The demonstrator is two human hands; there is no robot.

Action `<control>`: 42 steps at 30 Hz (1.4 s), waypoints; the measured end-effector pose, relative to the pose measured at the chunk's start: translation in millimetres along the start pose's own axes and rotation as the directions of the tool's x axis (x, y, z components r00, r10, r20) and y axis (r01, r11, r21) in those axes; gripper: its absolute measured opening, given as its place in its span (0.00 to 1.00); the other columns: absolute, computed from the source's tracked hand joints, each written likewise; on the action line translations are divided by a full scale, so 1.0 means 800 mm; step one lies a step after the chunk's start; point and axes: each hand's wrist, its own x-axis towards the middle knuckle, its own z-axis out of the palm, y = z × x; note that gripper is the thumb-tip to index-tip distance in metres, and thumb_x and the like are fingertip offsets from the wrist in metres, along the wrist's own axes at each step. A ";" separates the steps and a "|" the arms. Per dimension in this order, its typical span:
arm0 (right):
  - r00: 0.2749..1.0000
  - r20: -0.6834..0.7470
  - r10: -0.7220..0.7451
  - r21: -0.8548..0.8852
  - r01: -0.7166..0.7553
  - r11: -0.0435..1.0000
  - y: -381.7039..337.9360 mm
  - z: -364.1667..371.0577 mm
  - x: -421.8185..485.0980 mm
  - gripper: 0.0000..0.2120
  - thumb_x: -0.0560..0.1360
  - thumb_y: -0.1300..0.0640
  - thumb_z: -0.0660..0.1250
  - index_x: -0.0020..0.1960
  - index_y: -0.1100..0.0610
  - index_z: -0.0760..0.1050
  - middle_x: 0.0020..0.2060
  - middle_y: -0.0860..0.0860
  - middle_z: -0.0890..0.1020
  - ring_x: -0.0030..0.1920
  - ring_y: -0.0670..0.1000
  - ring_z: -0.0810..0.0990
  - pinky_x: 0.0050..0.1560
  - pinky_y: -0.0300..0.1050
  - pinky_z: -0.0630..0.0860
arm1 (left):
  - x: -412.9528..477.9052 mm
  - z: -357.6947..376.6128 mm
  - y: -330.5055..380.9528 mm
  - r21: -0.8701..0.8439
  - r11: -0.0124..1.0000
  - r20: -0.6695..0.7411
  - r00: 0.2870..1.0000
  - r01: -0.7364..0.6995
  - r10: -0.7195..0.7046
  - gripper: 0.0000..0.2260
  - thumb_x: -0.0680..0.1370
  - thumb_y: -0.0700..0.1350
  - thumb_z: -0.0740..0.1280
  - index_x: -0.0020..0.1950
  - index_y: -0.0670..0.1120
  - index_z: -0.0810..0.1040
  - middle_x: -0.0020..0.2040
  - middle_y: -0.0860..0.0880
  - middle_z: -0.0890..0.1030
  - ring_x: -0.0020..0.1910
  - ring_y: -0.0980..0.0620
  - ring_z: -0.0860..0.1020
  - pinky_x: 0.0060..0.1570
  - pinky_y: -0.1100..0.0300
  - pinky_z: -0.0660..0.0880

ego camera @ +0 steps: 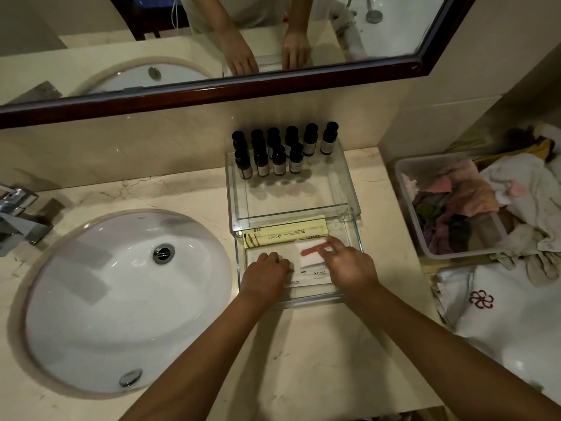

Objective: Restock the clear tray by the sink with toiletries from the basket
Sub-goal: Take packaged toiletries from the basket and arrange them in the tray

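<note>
Standing in far tray (349, 180), dark bottles (279, 161); packets (285, 233) in near tray (306, 300).

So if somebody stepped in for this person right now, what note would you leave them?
Left hand: fingers curled, resting on the white packets in the front tray; whether it grips them is unclear.
Right hand: fingertips on the white sachet in the same tray; blurred, grip unclear.
Done: dark bottles stand in rows in the rear tray; yellow packets lie along the front tray's far side.
Left: settle the sachet, then fetch more from the basket at right, which shows only cloths from here.
</note>
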 end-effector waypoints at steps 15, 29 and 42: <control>0.977 0.150 -0.154 -0.015 0.158 0.987 0.010 -0.021 0.006 0.20 0.74 0.65 0.61 0.65 0.54 0.71 0.68 0.55 0.66 0.56 0.57 0.78 0.47 0.47 0.76 | -0.008 -0.005 0.007 0.008 0.993 0.005 0.993 0.115 -0.115 0.15 0.77 0.42 0.60 0.64 0.46 0.69 0.60 0.46 0.73 0.61 0.46 0.70 0.51 0.53 0.73; 0.996 0.088 0.009 0.258 -0.032 0.966 0.019 -0.024 0.014 0.19 0.74 0.64 0.61 0.62 0.49 0.72 0.57 0.48 0.72 0.51 0.52 0.78 0.40 0.44 0.72 | -0.003 -0.011 -0.001 -0.056 0.988 0.096 0.986 0.142 -0.137 0.19 0.75 0.47 0.65 0.64 0.46 0.69 0.61 0.45 0.73 0.61 0.45 0.69 0.56 0.55 0.70; 0.963 0.197 -0.182 0.313 0.114 0.943 0.013 -0.024 0.011 0.12 0.78 0.55 0.61 0.55 0.55 0.81 0.58 0.46 0.79 0.62 0.51 0.72 0.57 0.39 0.67 | -0.012 -0.018 -0.021 -0.252 0.965 0.015 0.997 0.076 -0.075 0.06 0.74 0.40 0.66 0.51 0.44 0.77 0.49 0.47 0.80 0.48 0.47 0.75 0.40 0.60 0.67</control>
